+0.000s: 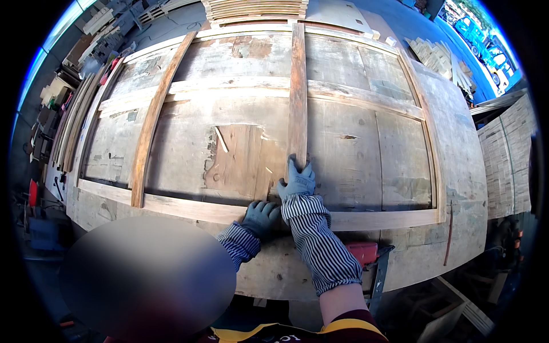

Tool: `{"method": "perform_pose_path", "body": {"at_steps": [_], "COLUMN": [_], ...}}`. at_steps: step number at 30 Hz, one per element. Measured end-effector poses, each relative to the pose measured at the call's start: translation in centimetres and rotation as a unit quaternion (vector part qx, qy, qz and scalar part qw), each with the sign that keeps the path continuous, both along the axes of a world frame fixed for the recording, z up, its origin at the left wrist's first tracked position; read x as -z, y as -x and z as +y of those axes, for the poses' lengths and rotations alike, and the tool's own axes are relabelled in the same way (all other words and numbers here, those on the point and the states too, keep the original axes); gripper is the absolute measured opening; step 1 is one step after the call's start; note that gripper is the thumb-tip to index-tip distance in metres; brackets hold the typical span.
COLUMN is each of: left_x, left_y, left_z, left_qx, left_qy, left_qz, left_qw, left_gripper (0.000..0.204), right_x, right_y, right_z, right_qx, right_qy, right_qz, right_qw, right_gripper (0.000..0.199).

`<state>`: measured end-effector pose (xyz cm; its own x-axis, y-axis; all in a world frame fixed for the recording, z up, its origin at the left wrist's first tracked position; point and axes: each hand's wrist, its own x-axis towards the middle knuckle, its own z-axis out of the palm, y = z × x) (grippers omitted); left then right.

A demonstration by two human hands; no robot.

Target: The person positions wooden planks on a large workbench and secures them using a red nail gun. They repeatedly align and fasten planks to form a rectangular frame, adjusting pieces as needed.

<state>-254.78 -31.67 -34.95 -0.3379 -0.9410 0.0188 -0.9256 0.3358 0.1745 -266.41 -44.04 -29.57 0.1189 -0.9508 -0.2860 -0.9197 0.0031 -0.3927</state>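
Observation:
A large wooden frame of rails and slats lies flat in front of me. My right hand (pixel 298 180), in a grey-blue glove, grips the near end of the middle slat (pixel 298 86), which runs away from me across the frame. Beside it, my left hand (pixel 262 218), gloved the same way, has its fingers curled over the front rail (pixel 194 209). The joint between that slat and the front rail is hidden by my hands and sleeve. Another slat (pixel 157 126) crosses the frame to the left. Striped sleeves cover both my forearms.
The frame rests on a worn plywood table (pixel 466 166). A red and black power tool (pixel 363 252) lies at the near edge by my right forearm. Stacked boards (pixel 257 10) stand beyond the far edge; wood pieces (pixel 437 60) lie far right. A blurred oval covers the lower left.

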Motion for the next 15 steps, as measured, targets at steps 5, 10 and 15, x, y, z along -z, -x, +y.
{"method": "perform_pose_path", "body": {"at_steps": [5,10,15], "left_x": [-0.2,-2.8,-1.6], "left_y": [0.1,0.5,-0.1], "left_z": [0.0,-0.2,0.0], "left_qx": [0.007,-0.01,-0.005], "left_qy": [0.013,-0.109,-0.036], "left_qz": [0.015,-0.003,0.025], "left_qw": [1.0,0.994,0.999], "left_gripper": [0.047,0.053,0.067], "right_x": [0.4,0.4,-0.4], "right_y": [0.1,0.1,-0.2], "right_z": [-0.1,0.0,0.0], "right_qx": [0.001,0.005,0.008], "right_qy": [0.001,0.009,0.016], "right_qz": [0.006,0.006,-0.016], "right_qw": [1.0,1.0,1.0], "right_gripper": [0.084,0.084,0.077]}}
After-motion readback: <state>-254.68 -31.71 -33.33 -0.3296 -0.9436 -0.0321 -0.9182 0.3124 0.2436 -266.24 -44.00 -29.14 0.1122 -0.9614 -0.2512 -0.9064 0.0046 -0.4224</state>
